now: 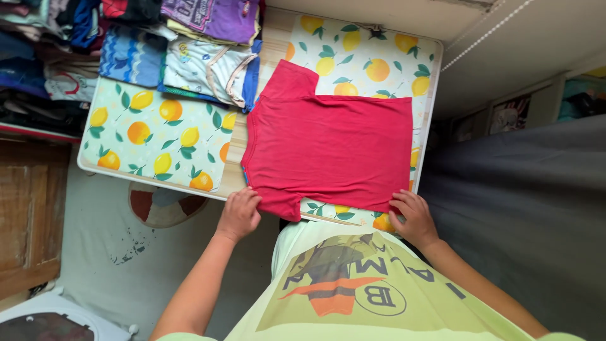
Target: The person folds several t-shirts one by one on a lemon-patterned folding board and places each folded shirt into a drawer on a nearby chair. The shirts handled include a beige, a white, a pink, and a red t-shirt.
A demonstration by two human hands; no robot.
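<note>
The red shirt [331, 148] lies flat at the middle of the table [158, 136], hiding the pattern. My left hand [240, 213] pinches its lower sleeve; my right hand [413, 218] grips its lower right corner, fingers bent.

Plain red T-shirt [334, 148] on a table cover [158, 136] patterned with yellow-orange lemons, green leaves

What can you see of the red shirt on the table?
The red shirt is plain, soft knit, lying flat and partly folded into a rough rectangle, with one short sleeve showing at top left. It rests on the table with its lemon-print cover. The left hand pinches its near left corner; the right hand touches its near right corner.
</note>
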